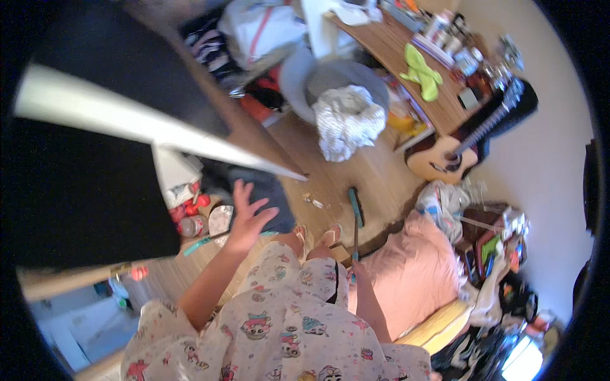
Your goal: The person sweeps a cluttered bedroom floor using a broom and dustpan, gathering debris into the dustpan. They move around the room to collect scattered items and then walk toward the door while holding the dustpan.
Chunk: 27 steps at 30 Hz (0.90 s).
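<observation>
My right hand [360, 274] is closed around the handle of a broom [356, 240]. Its long teal head [355, 207] rests on the wooden floor, ahead and to the right of my sandalled feet [331, 234]. My left hand [249, 221] is raised with its fingers spread and nothing in it. Below and beyond it lies a dark, blurred item [269, 197] that I cannot make out. A teal strip [198, 245] shows beside my left wrist. Small scraps of litter [313, 202] lie on the floor in front of my feet.
A pale door-like edge [157, 128] juts in from the left between dark surfaces. Ahead stands a grey chair [298, 81] bearing a white knitted cloth [350, 121]. A cluttered wooden desk [381, 47], a guitar [448, 157] and a pink-covered bed [410, 276] line the right.
</observation>
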{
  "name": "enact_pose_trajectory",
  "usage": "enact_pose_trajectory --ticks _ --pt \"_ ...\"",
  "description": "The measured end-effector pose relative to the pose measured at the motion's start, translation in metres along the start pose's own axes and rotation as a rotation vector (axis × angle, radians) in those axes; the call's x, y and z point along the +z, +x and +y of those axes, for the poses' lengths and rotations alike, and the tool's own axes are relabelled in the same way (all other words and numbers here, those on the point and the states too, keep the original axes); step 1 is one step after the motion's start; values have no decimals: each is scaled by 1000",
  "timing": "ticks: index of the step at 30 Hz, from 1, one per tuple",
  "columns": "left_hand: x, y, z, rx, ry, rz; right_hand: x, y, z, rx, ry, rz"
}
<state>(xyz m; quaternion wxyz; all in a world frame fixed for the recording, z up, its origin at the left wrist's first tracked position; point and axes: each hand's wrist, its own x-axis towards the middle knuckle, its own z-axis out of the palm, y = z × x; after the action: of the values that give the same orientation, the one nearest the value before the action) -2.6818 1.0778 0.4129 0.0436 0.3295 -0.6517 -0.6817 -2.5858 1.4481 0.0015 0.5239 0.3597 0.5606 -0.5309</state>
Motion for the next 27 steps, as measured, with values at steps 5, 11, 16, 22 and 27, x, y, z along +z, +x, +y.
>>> enact_pose_trajectory --ticks 5,11,16,22,27 --pt "10 5 28 -45 -133 -157 -6 -22 -31 110 -192 -65" --pt "9 11 54 487 -11 145 -4 -58 -57 44 -312 -140" --pt "-49 20 24 795 660 316 71 -93 -98 -57 -413 -210" --pt "-219 -11 -82 337 1111 345 245 -150 -157 -27 -514 -52" --pt "-315 -19 -165 108 729 203 379 -167 -163 -142 -589 23"
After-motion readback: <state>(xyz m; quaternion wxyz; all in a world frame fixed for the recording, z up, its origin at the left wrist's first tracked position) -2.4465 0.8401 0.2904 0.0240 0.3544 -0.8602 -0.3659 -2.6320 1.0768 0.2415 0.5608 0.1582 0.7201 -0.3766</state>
